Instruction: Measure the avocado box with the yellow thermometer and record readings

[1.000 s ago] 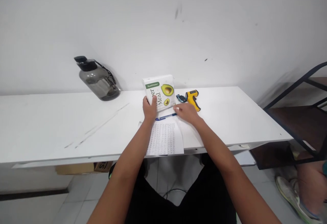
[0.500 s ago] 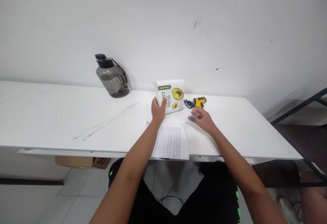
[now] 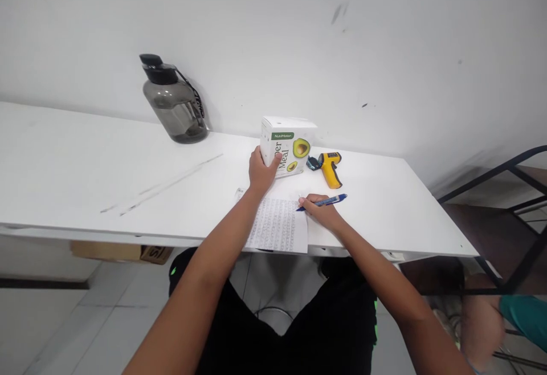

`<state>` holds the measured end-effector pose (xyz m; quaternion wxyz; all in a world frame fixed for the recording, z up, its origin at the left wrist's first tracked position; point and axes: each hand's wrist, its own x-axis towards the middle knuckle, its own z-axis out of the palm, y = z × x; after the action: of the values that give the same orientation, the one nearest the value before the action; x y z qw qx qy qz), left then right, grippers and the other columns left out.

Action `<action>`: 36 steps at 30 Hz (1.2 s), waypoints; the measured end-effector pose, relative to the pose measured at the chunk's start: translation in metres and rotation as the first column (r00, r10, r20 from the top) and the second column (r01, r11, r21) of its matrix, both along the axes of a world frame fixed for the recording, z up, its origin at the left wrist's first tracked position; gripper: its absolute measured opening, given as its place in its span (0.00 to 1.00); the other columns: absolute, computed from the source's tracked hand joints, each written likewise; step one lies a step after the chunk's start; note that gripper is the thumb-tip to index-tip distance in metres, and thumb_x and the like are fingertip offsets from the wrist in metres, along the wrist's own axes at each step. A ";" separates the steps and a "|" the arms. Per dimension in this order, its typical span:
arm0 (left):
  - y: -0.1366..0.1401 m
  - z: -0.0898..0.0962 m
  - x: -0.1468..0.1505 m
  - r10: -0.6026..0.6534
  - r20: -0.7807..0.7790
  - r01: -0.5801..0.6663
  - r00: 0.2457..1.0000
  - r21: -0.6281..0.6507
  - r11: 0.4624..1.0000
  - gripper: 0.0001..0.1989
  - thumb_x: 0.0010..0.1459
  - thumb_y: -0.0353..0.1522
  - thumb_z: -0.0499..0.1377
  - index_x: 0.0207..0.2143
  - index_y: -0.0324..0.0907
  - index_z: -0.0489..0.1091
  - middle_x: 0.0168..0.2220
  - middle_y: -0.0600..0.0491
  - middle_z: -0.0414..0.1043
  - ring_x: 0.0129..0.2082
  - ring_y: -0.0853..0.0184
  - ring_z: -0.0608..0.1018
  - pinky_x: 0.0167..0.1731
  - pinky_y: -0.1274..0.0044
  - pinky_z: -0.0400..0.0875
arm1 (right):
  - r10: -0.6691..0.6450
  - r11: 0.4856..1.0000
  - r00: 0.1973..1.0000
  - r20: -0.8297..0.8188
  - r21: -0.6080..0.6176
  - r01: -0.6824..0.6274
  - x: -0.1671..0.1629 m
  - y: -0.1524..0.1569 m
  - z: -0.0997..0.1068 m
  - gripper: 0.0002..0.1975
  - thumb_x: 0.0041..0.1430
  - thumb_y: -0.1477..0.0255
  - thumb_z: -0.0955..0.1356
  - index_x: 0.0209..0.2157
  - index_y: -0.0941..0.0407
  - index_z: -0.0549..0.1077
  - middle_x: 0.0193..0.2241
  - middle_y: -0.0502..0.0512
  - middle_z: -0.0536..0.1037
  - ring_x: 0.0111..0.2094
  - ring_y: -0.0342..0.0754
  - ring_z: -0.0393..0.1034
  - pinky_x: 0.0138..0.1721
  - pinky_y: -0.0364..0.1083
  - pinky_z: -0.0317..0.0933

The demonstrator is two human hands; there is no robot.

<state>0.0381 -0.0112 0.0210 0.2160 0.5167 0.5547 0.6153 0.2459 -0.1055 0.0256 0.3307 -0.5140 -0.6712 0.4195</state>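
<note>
Clearly, the left hand (image 3: 261, 173) clasps a box (image 3: 290, 142), the right hand (image 3: 322, 211) (fingers (image 3: 313, 197) curled) pinching a slanted pen (image 3: 334, 199).

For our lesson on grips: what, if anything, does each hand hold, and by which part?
The left hand holds the white box by its left side and front. The right hand holds the blue pen near its left end.
</note>
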 end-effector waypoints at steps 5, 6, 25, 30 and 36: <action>-0.002 0.000 -0.001 -0.012 -0.022 0.012 1.000 -0.016 1.000 0.24 0.57 0.49 0.67 0.48 0.45 0.69 0.49 0.43 0.74 0.51 0.51 0.75 0.53 0.58 0.69 | -0.012 1.000 0.998 0.056 0.015 0.011 -0.004 -0.001 -0.001 0.16 0.59 0.57 0.69 0.25 0.53 0.77 0.27 0.53 0.80 0.34 0.52 0.75 0.37 0.49 0.66; -0.002 0.000 -0.001 -0.019 -0.017 0.018 1.000 -0.010 1.000 0.24 0.57 0.49 0.67 0.48 0.46 0.69 0.49 0.44 0.74 0.51 0.51 0.75 0.53 0.58 0.69 | -0.013 1.000 0.998 0.068 0.021 0.012 -0.004 -0.001 -0.002 0.16 0.59 0.57 0.68 0.24 0.52 0.76 0.27 0.53 0.80 0.34 0.52 0.75 0.37 0.49 0.66; 0.001 -0.004 -0.001 -0.006 -0.021 0.006 1.000 -0.008 1.000 0.25 0.57 0.52 0.66 0.47 0.46 0.69 0.47 0.45 0.75 0.49 0.53 0.77 0.49 0.61 0.71 | -0.009 0.998 0.997 0.076 0.060 0.004 -0.003 -0.004 0.001 0.18 0.58 0.56 0.66 0.21 0.53 0.71 0.23 0.51 0.74 0.29 0.48 0.68 0.33 0.47 0.60; 0.002 -0.006 -0.001 0.003 -0.038 -0.003 0.999 0.000 1.000 0.25 0.57 0.52 0.66 0.46 0.45 0.68 0.47 0.45 0.75 0.49 0.53 0.77 0.49 0.60 0.71 | 0.029 0.999 0.998 0.064 0.031 -0.031 -0.002 -0.003 0.001 0.17 0.57 0.56 0.67 0.22 0.53 0.72 0.24 0.51 0.76 0.30 0.49 0.70 0.33 0.47 0.60; 0.007 -0.012 -0.002 0.001 -0.012 -0.001 1.000 0.013 1.000 0.26 0.57 0.53 0.66 0.47 0.46 0.68 0.48 0.45 0.75 0.50 0.54 0.77 0.51 0.60 0.71 | 0.008 1.000 0.998 0.064 0.024 -0.010 -0.003 -0.003 0.002 0.18 0.56 0.55 0.67 0.21 0.53 0.71 0.22 0.51 0.73 0.29 0.48 0.67 0.32 0.47 0.58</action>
<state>0.0356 -0.0040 0.0092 0.2087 0.5216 0.5522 0.6160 0.2433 -0.1087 0.0275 0.3133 -0.5201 -0.6887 0.3963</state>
